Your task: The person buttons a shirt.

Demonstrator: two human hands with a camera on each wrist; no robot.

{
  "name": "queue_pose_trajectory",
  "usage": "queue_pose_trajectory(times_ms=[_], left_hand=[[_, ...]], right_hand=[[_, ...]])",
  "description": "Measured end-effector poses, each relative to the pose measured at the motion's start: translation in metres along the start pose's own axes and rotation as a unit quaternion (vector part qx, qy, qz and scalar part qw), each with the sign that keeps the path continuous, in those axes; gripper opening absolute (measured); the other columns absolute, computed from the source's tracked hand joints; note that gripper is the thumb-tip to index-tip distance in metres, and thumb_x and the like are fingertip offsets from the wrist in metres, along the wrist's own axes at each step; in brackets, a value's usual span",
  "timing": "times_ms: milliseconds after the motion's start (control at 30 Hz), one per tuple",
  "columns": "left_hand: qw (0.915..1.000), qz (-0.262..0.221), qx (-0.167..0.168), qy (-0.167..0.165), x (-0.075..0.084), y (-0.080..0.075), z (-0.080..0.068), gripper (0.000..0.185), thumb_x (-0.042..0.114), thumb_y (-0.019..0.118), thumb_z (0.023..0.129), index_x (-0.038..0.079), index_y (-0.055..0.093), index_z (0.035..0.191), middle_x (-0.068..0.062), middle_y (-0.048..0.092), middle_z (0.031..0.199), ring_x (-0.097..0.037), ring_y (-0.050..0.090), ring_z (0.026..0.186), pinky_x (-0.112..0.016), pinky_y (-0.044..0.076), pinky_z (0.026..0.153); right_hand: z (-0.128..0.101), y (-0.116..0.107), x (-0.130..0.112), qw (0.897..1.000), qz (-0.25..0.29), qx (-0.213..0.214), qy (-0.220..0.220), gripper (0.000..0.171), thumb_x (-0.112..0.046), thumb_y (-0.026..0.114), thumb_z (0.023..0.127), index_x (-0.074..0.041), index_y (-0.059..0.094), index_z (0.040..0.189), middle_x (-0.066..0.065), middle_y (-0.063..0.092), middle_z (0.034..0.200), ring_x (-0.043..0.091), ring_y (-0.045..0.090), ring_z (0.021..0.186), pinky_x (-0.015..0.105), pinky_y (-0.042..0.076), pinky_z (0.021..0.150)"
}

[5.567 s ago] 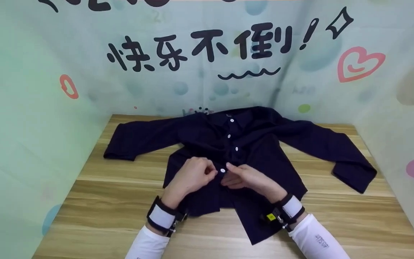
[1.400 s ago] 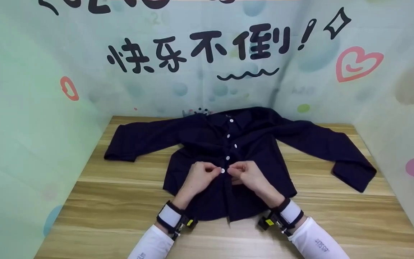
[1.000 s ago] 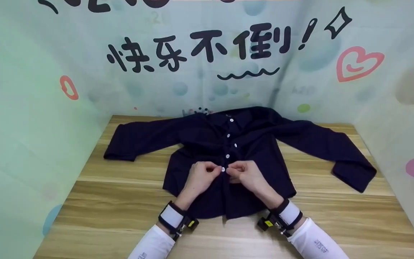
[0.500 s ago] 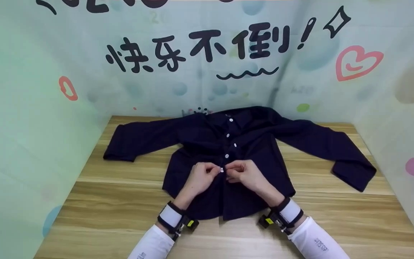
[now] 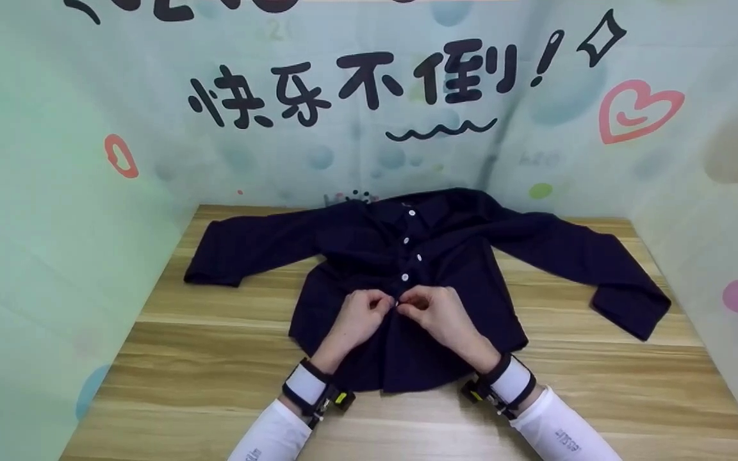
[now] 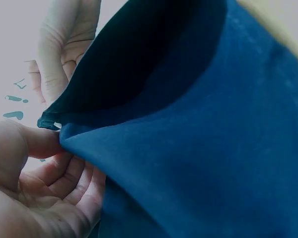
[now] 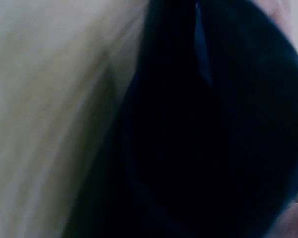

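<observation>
A dark navy long-sleeved shirt [image 5: 471, 288] lies front up, collar at the far side, with white buttons down its front. My left hand [image 5: 359, 317] pinches the front edge low on the shirt, at a white button [image 5: 396, 303] mostly covered by fingertips. Close against it, my right hand [image 5: 439, 314] pinches the other front edge. Seen in the left wrist view, the left thumb and fingers hold the cloth's folded edge, and the lifted front panel [image 6: 188, 148] bulges open below. Dark cloth [image 7: 188, 148] fills much of the right wrist view and hides most of the fingers.
The shirt lies on a wood-grain table [image 5: 202, 358]. A printed cloth backdrop [image 5: 369, 147] encloses the back and both sides. The sleeves [image 5: 247, 246] spread outward to left and right. Each wrist wears a strapped camera [image 5: 343, 398].
The open front panels have come together, and another white button shows above my hands. Lately my right hand has shifted left over the lower button, drawing the right panel's hem left.
</observation>
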State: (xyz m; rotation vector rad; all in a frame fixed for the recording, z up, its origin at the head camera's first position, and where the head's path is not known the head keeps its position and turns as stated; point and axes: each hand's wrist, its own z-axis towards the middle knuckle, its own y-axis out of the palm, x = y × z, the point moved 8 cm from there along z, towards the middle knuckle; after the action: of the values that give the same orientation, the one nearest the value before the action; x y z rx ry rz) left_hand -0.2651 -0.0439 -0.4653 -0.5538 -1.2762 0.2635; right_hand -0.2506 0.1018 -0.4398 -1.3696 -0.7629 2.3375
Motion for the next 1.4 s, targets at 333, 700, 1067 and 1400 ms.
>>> queue_pose_trajectory(times_ms=[333,700,1067,1400], left_hand=[[0.9991,0.031,0.029,0.0,0.002,-0.004,0.001,0.018,0.016,0.066,0.095,0.006,0.079,0.089,-0.003,0.074,0.085,-0.01,0.058,0.069,-0.027,0.048,0.067],[0.9978,0.05,0.004,0.044,0.01,-0.002,0.0,0.019,0.01,0.062,0.095,0.005,0.078,0.085,-0.003,0.072,0.079,-0.013,0.058,0.067,-0.027,0.047,0.064],[0.9992,0.014,0.011,0.035,0.006,-0.003,0.001,0.022,0.013,0.062,0.096,0.006,0.075,0.08,0.004,0.062,0.07,-0.009,0.049,0.063,-0.023,0.04,0.061],[0.9989,0.016,0.029,0.034,0.004,-0.007,0.002,0.013,0.014,0.07,0.089,0.007,0.081,0.085,-0.001,0.076,0.082,-0.01,0.064,0.072,-0.025,0.051,0.067]], right_hand=[[0.0,0.0,-0.003,0.999,-0.032,0.009,-0.012,0.009,-0.011,0.081,0.087,-0.004,0.08,0.093,0.003,0.078,0.089,0.012,0.071,0.075,0.027,0.057,0.066],[-0.002,0.0,-0.013,0.993,-0.096,0.019,-0.066,0.008,-0.008,0.08,0.087,-0.004,0.08,0.093,0.004,0.078,0.089,0.015,0.072,0.074,0.029,0.057,0.065],[-0.003,-0.002,-0.013,0.992,-0.095,0.031,-0.073,0.008,-0.007,0.08,0.086,-0.003,0.079,0.093,0.005,0.077,0.087,0.015,0.072,0.072,0.03,0.058,0.064],[-0.003,-0.001,-0.013,0.993,-0.092,0.028,-0.072,0.009,-0.006,0.081,0.085,-0.003,0.079,0.093,0.005,0.077,0.086,0.015,0.073,0.074,0.031,0.058,0.066]])
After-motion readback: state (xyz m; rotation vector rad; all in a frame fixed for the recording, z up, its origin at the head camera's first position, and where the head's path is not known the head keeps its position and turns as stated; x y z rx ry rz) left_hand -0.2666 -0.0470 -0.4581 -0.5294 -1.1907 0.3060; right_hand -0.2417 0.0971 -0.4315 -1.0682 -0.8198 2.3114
